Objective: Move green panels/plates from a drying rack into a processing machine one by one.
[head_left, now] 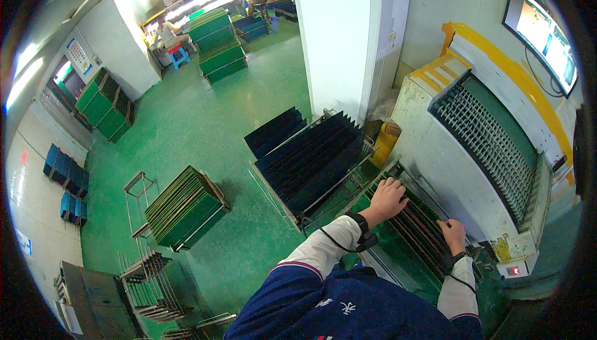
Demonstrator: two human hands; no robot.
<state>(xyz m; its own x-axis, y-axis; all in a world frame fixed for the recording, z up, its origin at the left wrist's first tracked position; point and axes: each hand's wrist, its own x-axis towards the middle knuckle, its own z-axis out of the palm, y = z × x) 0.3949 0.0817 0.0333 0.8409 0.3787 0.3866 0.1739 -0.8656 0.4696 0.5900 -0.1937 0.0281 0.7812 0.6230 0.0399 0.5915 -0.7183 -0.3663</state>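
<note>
Below me a rack of upright thin green panels [415, 240] stands in front of the conveyor machine, the panels packed edge-up in a row. My left hand [388, 199] is over the far end of the row, its fingers bent down and closed on the top edge of a panel. Closer to the machine and nearer to me, my right hand [454, 235] pinches a panel edge between thumb and fingers. Whether both hands are on the same panel I cannot tell. Black bands with cords circle both wrists.
On my right stands a white machine with a roller conveyor [491, 147]; a screen [541, 32] hangs above it. Racks of dark panels [311, 160] and green panels [186, 209] stand on the green floor [168, 135] to the left. A white pillar [336, 35] rises ahead. People work at a far bench.
</note>
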